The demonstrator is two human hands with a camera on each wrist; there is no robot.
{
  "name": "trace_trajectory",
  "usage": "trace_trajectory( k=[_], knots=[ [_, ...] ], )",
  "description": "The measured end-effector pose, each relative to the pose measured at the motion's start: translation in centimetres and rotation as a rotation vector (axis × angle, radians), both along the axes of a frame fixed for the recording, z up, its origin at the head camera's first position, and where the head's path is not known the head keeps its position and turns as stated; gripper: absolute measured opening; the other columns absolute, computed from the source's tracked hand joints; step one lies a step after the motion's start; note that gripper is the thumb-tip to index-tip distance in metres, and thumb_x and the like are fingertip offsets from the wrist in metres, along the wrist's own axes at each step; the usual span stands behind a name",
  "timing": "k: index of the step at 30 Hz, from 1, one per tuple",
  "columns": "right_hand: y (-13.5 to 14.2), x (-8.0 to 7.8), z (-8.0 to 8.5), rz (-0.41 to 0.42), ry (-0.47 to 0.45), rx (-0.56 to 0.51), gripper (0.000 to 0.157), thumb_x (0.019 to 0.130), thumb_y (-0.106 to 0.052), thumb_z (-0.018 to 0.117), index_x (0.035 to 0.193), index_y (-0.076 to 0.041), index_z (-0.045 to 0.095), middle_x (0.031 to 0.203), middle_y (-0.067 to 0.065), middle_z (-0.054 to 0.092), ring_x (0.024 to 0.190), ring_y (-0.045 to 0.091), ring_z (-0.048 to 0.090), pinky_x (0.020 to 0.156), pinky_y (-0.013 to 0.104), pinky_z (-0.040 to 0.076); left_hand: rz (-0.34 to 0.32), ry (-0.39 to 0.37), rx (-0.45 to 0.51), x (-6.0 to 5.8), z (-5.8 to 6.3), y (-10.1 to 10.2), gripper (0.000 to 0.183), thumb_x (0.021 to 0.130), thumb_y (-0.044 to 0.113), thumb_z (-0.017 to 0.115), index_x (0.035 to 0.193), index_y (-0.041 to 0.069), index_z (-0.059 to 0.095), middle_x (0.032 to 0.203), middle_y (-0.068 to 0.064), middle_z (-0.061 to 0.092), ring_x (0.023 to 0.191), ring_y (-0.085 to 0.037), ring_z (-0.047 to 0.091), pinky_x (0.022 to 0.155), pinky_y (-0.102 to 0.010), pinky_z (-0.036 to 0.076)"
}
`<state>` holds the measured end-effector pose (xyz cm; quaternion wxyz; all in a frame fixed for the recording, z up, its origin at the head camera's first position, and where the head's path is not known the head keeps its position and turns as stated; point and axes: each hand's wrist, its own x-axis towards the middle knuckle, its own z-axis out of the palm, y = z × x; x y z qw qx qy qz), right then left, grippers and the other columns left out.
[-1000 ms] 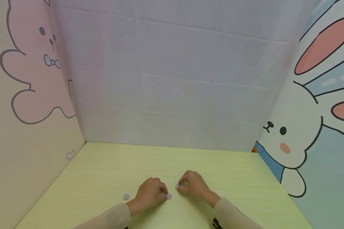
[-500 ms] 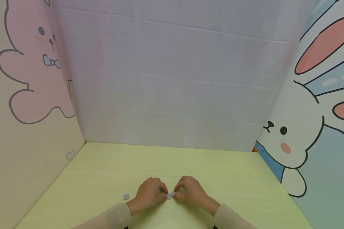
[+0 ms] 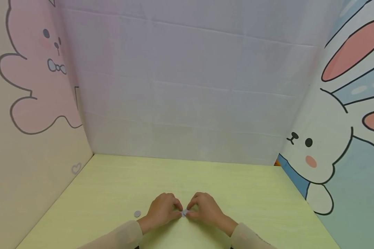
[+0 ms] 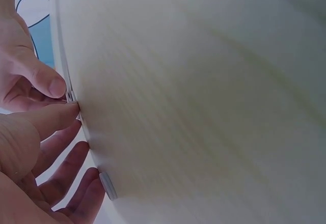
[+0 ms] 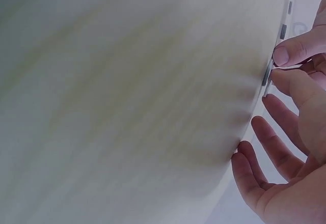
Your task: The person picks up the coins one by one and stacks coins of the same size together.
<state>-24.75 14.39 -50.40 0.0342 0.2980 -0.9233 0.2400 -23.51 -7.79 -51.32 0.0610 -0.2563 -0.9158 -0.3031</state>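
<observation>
Small, flat, round grey-white discs lie on the pale yellow-green tabletop. My left hand (image 3: 164,209) pinches one disc (image 3: 183,214) by its left edge between thumb and finger, low at the table. From the other side my right hand (image 3: 207,210) pinches a second disc (image 3: 186,212), which overlaps the first. In the right wrist view the pinched discs (image 5: 266,73) show edge-on between both hands' fingertips. Close to the left hand's outer fingers, a grey disc (image 4: 108,186) appears in the left wrist view. Another loose disc (image 3: 137,213) lies left of the left hand.
The tabletop (image 3: 180,176) spreads ahead of both hands. A pale fabric wall (image 3: 180,86) stands at its back. Side panels carry a pink cartoon figure (image 3: 40,79) on the left and a white rabbit (image 3: 321,155) on the right.
My right hand has moved left and toward me with its disc, bringing it onto the one in my left hand. My left hand and the loose disc have stayed in place.
</observation>
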Motion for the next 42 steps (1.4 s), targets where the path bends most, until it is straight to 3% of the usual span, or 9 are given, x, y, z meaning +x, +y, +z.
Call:
trace_trajectory(
  k=[16, 27, 36, 42],
  knots=[
    [-0.7, -0.1, -0.1, 0.029, 0.068, 0.015, 0.009, 0.083, -0.022, 0.092, 0.086, -0.017, 0.085, 0.092, -0.010, 0.075, 0.090, 0.004, 0.065, 0.088, 0.035, 0.054, 0.010, 0.003, 0.014, -0.2, -0.2, 0.2, 0.011, 0.080, 0.020, 0.093, 0.087, 0.021, 0.084, 0.087, 0.010, 0.071, 0.080, -0.009, 0.056, 0.067, -0.027, 0.047],
    [-0.8, -0.1, -0.2, 0.020, 0.045, 0.012, 0.010, 0.083, -0.024, 0.092, 0.087, -0.018, 0.085, 0.092, -0.012, 0.075, 0.089, 0.003, 0.064, 0.088, 0.034, 0.054, 0.002, 0.004, 0.010, -0.1, -0.2, 0.1, 0.010, 0.081, 0.021, 0.092, 0.087, 0.020, 0.085, 0.087, 0.010, 0.072, 0.081, -0.010, 0.057, 0.068, -0.028, 0.049],
    [-0.4, 0.0, -0.3, 0.014, 0.006, 0.018, 0.011, 0.082, -0.020, 0.092, 0.089, -0.016, 0.085, 0.095, -0.009, 0.075, 0.092, 0.007, 0.064, 0.086, 0.033, 0.054, 0.000, -0.002, 0.028, -0.1, -0.6, 0.1, 0.011, 0.080, 0.021, 0.093, 0.088, 0.020, 0.085, 0.087, 0.010, 0.072, 0.081, -0.009, 0.056, 0.068, -0.026, 0.047],
    [-0.4, -0.2, -0.7, 0.018, -0.004, 0.030, 0.010, 0.082, -0.020, 0.092, 0.088, -0.017, 0.085, 0.095, -0.011, 0.074, 0.092, 0.002, 0.062, 0.088, 0.033, 0.054, -0.004, 0.006, 0.020, -0.2, -1.2, 0.0, 0.011, 0.080, 0.022, 0.093, 0.087, 0.021, 0.084, 0.087, 0.010, 0.072, 0.081, -0.009, 0.056, 0.068, -0.026, 0.048]
  ],
)
